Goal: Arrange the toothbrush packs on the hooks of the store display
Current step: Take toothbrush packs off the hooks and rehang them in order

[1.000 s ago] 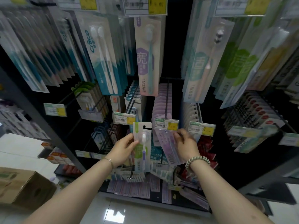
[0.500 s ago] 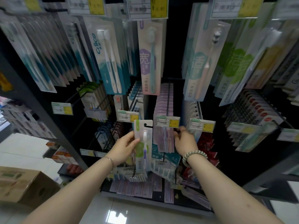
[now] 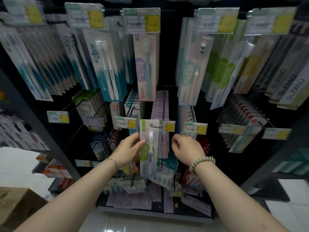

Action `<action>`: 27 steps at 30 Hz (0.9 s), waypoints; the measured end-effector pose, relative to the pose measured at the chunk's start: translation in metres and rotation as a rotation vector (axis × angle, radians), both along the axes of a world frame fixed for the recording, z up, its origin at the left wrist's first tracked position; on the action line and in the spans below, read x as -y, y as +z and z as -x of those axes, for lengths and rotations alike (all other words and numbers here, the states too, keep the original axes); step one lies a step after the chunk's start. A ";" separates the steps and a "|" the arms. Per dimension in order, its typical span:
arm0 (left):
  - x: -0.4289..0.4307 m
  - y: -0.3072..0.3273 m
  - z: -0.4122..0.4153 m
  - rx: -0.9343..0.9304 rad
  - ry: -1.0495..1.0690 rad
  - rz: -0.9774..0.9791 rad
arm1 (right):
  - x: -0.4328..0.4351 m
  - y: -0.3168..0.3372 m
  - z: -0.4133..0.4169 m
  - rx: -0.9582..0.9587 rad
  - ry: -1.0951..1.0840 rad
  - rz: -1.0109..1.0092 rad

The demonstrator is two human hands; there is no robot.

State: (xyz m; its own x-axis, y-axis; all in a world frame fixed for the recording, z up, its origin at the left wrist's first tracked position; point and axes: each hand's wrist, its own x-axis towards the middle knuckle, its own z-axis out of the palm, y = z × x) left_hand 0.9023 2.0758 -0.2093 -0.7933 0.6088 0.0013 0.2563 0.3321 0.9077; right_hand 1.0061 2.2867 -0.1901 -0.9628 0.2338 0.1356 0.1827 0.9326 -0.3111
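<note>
My left hand (image 3: 128, 149) grips a white-and-green toothbrush pack (image 3: 144, 158) with a purple brush by its left edge. It holds the pack upright in front of the middle row's hooks, with the hang hole near a price tag (image 3: 168, 126). A lilac pack (image 3: 161, 143) hangs just behind it, at the front of a hook full of lilac packs (image 3: 159, 104). My right hand (image 3: 187, 148) hovers to the right of that hook with its fingers loosely curled, holding nothing.
Black display racks carry rows of hanging toothbrush packs above, left and right, each hook ending in a price tag (image 3: 196, 128). Lower hooks hold more packs (image 3: 133, 185). A cardboard box (image 3: 15, 206) stands on the tiled floor at lower left.
My right hand has let go of the lilac pack, which now hangs on the hook, and has drawn back to the right. My left hand has raised the green pack slightly.
</note>
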 end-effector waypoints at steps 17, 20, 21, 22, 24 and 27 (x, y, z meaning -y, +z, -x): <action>-0.077 0.094 -0.008 -0.114 -0.117 -0.169 | -0.026 0.080 -0.022 -0.272 0.116 0.147; -0.104 0.111 -0.015 -0.139 -0.143 -0.214 | -0.045 0.089 -0.026 -0.347 0.072 0.257; -0.114 0.116 -0.018 -0.142 -0.156 -0.231 | -0.051 0.092 -0.026 -0.370 0.048 0.283; -0.124 0.120 -0.022 -0.143 -0.170 -0.248 | -0.058 0.095 -0.027 -0.397 0.022 0.310; -0.143 0.128 -0.028 -0.161 -0.180 -0.278 | -0.071 0.100 -0.028 -0.465 -0.025 0.378; -0.166 0.138 -0.033 -0.188 -0.181 -0.319 | -0.089 0.110 -0.029 -0.549 -0.067 0.437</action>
